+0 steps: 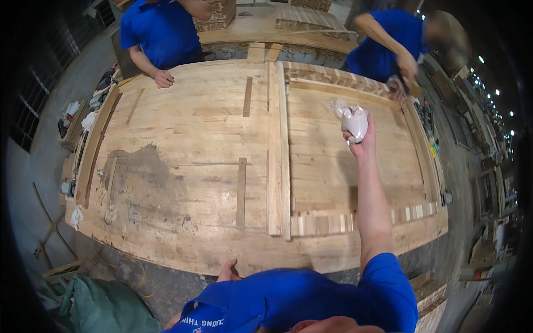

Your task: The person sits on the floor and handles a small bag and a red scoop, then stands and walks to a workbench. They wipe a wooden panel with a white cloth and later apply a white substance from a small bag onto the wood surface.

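My right hand is stretched out over the right half of a big wooden workbench and grips a crumpled white rag. Under it lies a wide board panel framed by thin strips. My left hand rests at the near edge of the bench, fingers partly hidden by my blue shirt, nothing visible in it. A long upright plank runs from near to far down the middle of the bench.
Two people in blue shirts work at the far side, one with a hand flat on the bench, the other bent over the far right corner. Short wooden strips lie loose. Tools sit along the left edge. Green sacks lie on the floor.
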The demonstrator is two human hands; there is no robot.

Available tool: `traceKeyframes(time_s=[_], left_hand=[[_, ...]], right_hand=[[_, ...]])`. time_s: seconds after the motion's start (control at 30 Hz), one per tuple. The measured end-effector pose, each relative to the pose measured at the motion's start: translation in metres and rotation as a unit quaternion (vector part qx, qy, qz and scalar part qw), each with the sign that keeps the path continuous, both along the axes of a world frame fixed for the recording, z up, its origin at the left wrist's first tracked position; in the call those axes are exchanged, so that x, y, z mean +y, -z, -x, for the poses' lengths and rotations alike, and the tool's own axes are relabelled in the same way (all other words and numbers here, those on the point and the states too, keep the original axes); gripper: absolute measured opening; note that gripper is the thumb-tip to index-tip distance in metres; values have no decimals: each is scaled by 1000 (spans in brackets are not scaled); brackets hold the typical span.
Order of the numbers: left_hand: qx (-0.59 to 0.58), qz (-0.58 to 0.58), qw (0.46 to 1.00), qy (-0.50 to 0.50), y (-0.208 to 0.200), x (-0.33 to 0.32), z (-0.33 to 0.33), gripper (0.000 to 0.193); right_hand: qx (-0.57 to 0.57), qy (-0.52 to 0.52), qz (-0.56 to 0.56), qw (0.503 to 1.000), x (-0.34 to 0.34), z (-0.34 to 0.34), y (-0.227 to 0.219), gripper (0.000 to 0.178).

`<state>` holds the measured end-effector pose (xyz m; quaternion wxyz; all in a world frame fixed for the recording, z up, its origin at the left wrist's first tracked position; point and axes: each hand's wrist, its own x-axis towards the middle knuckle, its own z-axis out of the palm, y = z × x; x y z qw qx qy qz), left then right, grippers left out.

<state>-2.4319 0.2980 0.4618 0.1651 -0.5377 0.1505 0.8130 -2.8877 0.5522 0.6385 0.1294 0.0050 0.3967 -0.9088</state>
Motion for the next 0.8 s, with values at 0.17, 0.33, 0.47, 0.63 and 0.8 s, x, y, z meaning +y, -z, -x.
traceKeyframes(time_s=[0.17,0.33,0.47,0.63,0.8], left_hand=[[67,-72,995,18,54,-12,-20,57],[-8,-34,999,-29,47,-13,-12,57],[-49,-27,997,-53,40,-17,-8,57],[-83,-26,994,-63,39,-21,-5,57],[-101,-25,992,-69,40,-24,-8,58]], right_hand=[[12,40,-110,993,-70,105,-2,37],[63,95,-217,969,-125,200,14,47],[140,132,-326,926,-168,241,28,57],[244,182,-586,751,-197,286,32,66],[293,209,-717,597,-218,313,40,70]])
